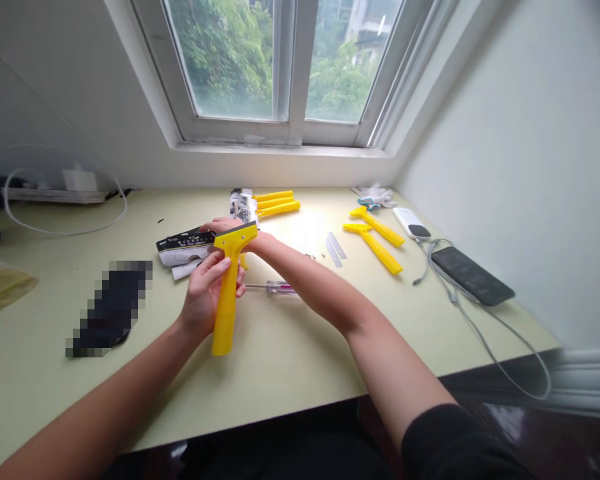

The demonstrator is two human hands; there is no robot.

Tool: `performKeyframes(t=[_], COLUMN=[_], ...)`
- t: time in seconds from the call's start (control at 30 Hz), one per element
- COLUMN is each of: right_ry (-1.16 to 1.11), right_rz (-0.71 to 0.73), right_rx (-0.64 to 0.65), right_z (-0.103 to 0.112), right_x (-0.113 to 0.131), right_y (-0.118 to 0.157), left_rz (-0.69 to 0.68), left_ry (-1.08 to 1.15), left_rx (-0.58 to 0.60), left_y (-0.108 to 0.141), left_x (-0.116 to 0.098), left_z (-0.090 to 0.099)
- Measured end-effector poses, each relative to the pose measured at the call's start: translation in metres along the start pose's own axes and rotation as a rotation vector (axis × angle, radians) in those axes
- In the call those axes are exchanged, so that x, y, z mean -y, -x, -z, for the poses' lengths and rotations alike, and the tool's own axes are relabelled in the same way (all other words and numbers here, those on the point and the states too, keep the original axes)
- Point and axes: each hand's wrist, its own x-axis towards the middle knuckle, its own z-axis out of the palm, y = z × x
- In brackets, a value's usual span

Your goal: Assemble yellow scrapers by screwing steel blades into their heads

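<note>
L hand (203, 293) w/ yellow scraper (226, 293), R hand (223, 225) at the blk/wht packs (187, 248).
L hand's fingers closed round the scraper's handle, thumb on the near face; handle end twd the person, wide head twd the window (290, 67), held over the table (290, 353). Pixelated dark item (110, 307) lies to the left; clear-handled screwdriver (280, 287) just beyond the scraper, partly under R forearm. Dark phone (473, 275) w/ grey cable (473, 323) near the right edge. R arm crosses past the scraper head; R hand's fingers spread a bit over the packs, partly hidden, can't tell if they grip. Farther right: 2 thin blades (336, 249), small screws (323, 256), 2 yellow handles (377, 240), wht device (411, 223). Far side: pack w/ yellow handles (280, 203), wht gloves (375, 195).
</note>
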Motion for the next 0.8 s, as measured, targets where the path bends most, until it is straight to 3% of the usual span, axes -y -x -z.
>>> performKeyframes(t=[0.1,0.23,0.33,0.47,0.63,0.8], right_ry=[0.042,0.036,-0.025,-0.270,-0.385,-0.380], right_rz=[-0.072,-0.122,-0.139,-0.132,-0.075,-0.160], right_rx=[-0.060,-0.147,-0.277,-0.454,-0.508,-0.560], right_z=[0.002,0.014,0.032,0.060,0.085,0.096], right_x=[-0.001,0.001,0.004,0.006,0.011,0.013], right_y=[-0.006,0.007,0.029,0.070,0.121,0.144], left_rz=[0.011,0.014,0.046,0.069,0.039,0.023], left_ry=[-0.029,-0.074,-0.122,-0.179,-0.251,-0.163], left_rx=[-0.002,0.017,0.027,0.060,0.098,0.066], left_y=[0.000,0.000,0.000,-0.001,0.000,-0.001], left_x=[0.003,0.006,0.008,0.010,0.012,0.017], left_z=[-0.001,0.000,0.003,0.005,0.002,0.002])
